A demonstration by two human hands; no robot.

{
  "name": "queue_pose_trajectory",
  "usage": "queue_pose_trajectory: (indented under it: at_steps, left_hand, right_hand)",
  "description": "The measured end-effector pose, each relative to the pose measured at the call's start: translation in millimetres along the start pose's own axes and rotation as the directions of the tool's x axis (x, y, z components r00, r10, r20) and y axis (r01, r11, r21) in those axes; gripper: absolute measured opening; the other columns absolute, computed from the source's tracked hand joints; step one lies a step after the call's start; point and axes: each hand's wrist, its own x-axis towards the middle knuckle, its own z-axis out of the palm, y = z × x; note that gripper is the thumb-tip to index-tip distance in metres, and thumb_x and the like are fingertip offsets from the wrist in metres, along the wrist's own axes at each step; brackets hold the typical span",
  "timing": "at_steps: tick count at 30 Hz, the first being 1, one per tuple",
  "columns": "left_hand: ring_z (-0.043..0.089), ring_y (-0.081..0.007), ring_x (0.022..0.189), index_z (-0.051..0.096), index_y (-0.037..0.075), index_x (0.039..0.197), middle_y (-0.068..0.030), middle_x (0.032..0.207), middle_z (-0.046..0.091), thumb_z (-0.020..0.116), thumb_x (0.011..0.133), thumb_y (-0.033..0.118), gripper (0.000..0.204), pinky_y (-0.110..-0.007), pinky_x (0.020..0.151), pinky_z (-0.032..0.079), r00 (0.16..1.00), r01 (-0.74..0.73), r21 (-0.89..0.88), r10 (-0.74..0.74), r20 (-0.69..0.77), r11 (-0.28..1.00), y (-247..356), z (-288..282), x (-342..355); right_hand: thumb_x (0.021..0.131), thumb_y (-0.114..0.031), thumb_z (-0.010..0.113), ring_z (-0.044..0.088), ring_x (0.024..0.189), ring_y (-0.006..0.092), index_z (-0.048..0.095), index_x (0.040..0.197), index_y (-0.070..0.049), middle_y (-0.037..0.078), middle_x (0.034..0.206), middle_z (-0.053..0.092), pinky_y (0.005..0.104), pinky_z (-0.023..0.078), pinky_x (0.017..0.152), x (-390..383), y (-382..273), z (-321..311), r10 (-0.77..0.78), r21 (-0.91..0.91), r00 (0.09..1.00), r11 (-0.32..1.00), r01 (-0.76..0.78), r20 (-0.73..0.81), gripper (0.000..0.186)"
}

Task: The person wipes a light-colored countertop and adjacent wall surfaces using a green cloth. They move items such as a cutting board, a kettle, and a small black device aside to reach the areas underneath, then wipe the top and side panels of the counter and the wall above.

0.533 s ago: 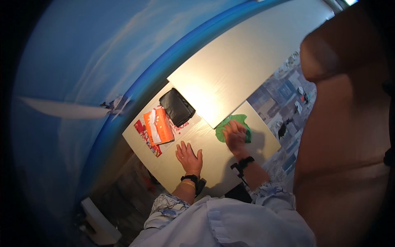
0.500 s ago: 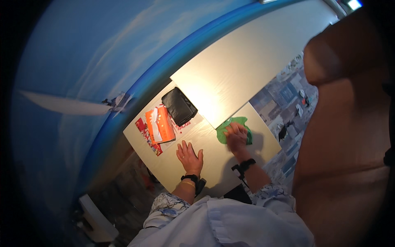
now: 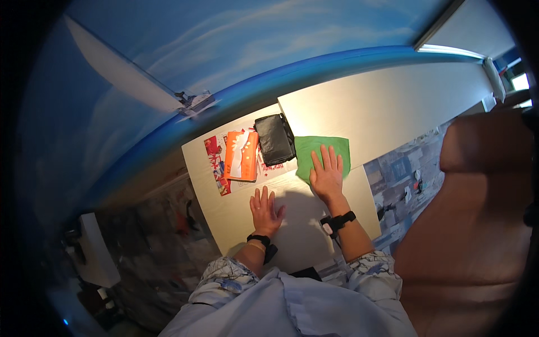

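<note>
Sailboat (image 3: pixel 120 64) painted on the blue wall fills the upper left of the frame. Right of it, near the left edge of the table (image 3: pixel 224 219), a red-and-white printed sheet (image 3: pixel 213 163) lies partly under an orange tissue pack (image 3: pixel 250 157) with white tissue showing on top. Below the pack, near the middle of the frame, the left hand (image 3: pixel 266 216) appears to rest palm-down on the bare tabletop, fingers spread and holding nothing. A black folded bundle (image 3: pixel 274 140), glossy like plastic, lies just right of the pack.

Next comes the green cloth (image 3: pixel 305 151), right of centre, at the near corner of a second tabletop (image 3: pixel 393 112). The right hand (image 3: pixel 328 177) lies on it, fingers extended flat rather than curled around it. The cloth looks already opened out and mostly flat; pack and bundle lie apart from both hands. How much of the handling is done, and how much is left, cannot be told. A brown leather-like seat (image 3: pixel 471 224) fills the right side.
</note>
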Motion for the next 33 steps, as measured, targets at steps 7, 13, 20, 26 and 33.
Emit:
queue_pose_trajectory:
  at_steps: [7, 13, 20, 26, 33]
  left_hand:
    - [0.032, -0.0420, 0.146, 0.050, 0.007, 0.139, -0.0159, 0.158, 0.038, 0.077, 0.083, 0.039, 0.070, -0.060, 0.117, 0.025, 1.000, 0.011, 0.047, -0.010, -0.025, 0.999, -1, 5, -1]
    - [0.032, -0.0425, 0.145, 0.050, 0.007, 0.138, -0.0165, 0.157, 0.038, 0.077, 0.082, 0.038, 0.069, -0.061, 0.117, 0.025, 0.998, 0.035, -0.003, -0.035, -0.045, 0.999, 1, 4, -2]
    - [0.033, -0.0421, 0.145, 0.055, 0.006, 0.134, -0.0173, 0.156, 0.040, 0.079, 0.081, 0.042, 0.069, -0.061, 0.117, 0.027, 0.999, 0.030, 0.006, -0.030, -0.029, 1.000, 2, 0, -1]
    - [0.037, -0.0427, 0.142, 0.062, 0.004, 0.129, -0.0185, 0.151, 0.046, 0.080, 0.080, 0.043, 0.065, -0.060, 0.116, 0.029, 0.998, 0.059, -0.029, -0.059, -0.016, 0.998, 3, -5, 3]
    - [0.042, -0.0427, 0.138, 0.063, 0.004, 0.128, -0.0184, 0.149, 0.048, 0.079, 0.081, 0.041, 0.063, -0.059, 0.114, 0.031, 0.997, 0.075, -0.078, -0.074, 0.016, 0.994, 4, -12, 5]
  right_hand:
    - [0.096, -0.035, 0.061, 0.029, 0.147, 0.0467, 0.049, 0.149, -0.016, 0.022, 0.159, 0.034, 0.0683, 0.026, 0.113, 68, 13, 36, 0.041, -0.130, 0.999, 0.991, -0.042, -0.012, 0.058]
    - [0.098, -0.042, 0.059, 0.026, 0.146, 0.0512, 0.046, 0.152, -0.025, 0.027, 0.160, 0.030, 0.0718, 0.024, 0.111, 126, 10, 48, 0.051, -0.182, 0.998, 0.982, -0.047, 0.021, 0.059]
    - [0.093, -0.045, 0.064, 0.023, 0.147, 0.0526, 0.046, 0.153, -0.024, 0.029, 0.161, 0.026, 0.0722, 0.025, 0.110, 42, 3, 14, 0.064, -0.203, 0.981, 0.979, -0.025, 0.184, 0.067]
    - [0.091, -0.045, 0.065, 0.021, 0.146, 0.0574, 0.043, 0.154, -0.023, 0.034, 0.159, 0.024, 0.0769, 0.026, 0.106, 62, -1, 17, 0.052, -0.187, 0.980, 0.982, -0.015, 0.195, 0.071]
    - [0.092, -0.048, 0.061, 0.023, 0.145, 0.0563, 0.040, 0.156, -0.029, 0.032, 0.160, 0.026, 0.0770, 0.025, 0.107, 176, -17, 70, 0.028, -0.272, 0.984, 0.962, 0.022, 0.176, 0.070]
